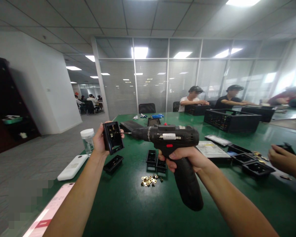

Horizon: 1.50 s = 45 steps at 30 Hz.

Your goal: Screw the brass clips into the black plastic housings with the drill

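1. A lidded jar [87, 141] stands on the green surface [138, 210] near the left hand [100, 140]; a careless swing of that hand could knock it over.
2. The left hand's fingers are clamped on a black frame [110, 140], held tilted above the surface; a weak grip could let it twist under the tool's torque.
3. The drill bit [127, 133] reaches the frame, though what its tip bears on cannot be told; a slip might scratch the frame or jab the fingertips just beside it.
4. Below lie small brass pieces [148, 180], which a dropped frame could scatter.
5. The right hand's [185, 154] fingers wrap the drill's [179, 135] handle; squeezing too abruptly could make the bit jump.
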### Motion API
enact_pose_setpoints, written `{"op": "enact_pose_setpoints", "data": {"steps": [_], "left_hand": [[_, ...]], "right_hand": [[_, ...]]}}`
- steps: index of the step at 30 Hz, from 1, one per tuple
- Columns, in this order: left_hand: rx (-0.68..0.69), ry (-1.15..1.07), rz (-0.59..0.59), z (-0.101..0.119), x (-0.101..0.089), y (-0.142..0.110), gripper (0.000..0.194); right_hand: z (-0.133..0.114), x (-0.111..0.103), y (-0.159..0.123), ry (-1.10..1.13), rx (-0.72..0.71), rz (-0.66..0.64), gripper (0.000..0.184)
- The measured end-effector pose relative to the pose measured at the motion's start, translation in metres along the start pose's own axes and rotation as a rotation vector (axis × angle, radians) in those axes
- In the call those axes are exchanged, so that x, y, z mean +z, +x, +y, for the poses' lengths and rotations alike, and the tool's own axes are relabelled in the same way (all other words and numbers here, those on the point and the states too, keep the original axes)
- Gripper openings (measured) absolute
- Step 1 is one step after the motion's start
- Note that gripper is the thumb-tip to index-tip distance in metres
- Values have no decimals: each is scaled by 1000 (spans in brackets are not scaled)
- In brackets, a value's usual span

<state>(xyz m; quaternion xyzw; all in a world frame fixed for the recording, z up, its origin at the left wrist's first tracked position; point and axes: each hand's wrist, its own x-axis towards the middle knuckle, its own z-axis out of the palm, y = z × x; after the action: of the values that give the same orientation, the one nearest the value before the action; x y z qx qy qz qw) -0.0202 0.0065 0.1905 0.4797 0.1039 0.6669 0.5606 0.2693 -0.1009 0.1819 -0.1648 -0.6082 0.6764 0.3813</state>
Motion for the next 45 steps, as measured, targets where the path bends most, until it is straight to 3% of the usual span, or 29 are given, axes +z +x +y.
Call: {"op": "enact_pose_setpoints", "data": {"steps": [45], "left_hand": [[2, 7, -23, -1, -4, 2, 37]], "right_hand": [[1, 0, 0, 25, -9, -9, 25]]}}
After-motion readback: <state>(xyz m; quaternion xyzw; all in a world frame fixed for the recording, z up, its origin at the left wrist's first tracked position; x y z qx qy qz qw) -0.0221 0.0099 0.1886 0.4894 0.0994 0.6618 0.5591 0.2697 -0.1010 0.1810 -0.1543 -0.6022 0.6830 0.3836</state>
